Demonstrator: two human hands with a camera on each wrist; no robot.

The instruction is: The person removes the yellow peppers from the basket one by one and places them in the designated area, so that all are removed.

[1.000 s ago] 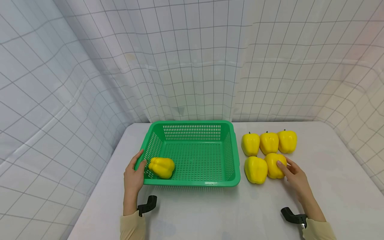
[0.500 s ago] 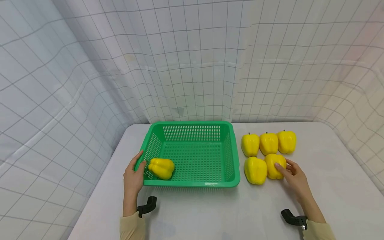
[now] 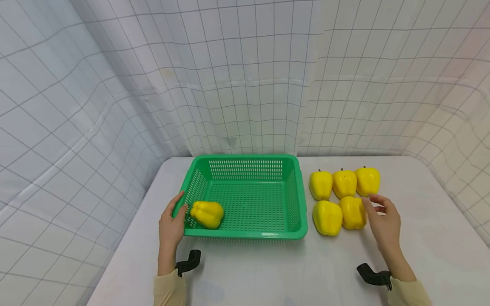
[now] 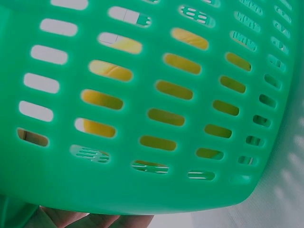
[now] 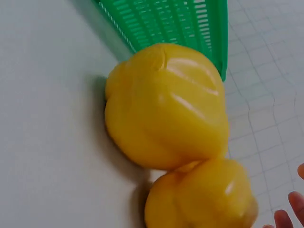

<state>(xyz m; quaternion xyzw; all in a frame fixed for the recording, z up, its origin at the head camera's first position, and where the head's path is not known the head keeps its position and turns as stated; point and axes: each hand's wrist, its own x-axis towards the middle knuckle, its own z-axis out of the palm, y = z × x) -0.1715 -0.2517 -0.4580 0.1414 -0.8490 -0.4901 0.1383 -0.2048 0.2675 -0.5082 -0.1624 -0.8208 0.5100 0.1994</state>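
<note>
My left hand (image 3: 171,225) grips the left rim of a green plastic basket (image 3: 245,234), its thumb on the inner side and its fingers outside. Through the slotted wall in the left wrist view shows the yellow bell pepper (image 4: 166,90) that lies on its side in the basket's left front corner. My right hand (image 3: 384,223) hovers with loosely bent fingers just right of another yellow bell pepper (image 3: 353,213). Nothing is held in it. In the right wrist view, its fingertips (image 5: 283,219) stand apart from the lower pepper (image 5: 199,194).
Left of that pepper stands one more pepper (image 3: 327,218), close to the basket's right side. Behind them is a row of three peppers (image 3: 344,183). Grid-patterned white curtains (image 3: 249,85) enclose the white table (image 3: 275,276). Each wrist carries a black mount (image 3: 373,276).
My right hand has let go of the front right pepper and shifted slightly to the right, away from it. The pepper stays in place. The left hand and basket have not moved.
</note>
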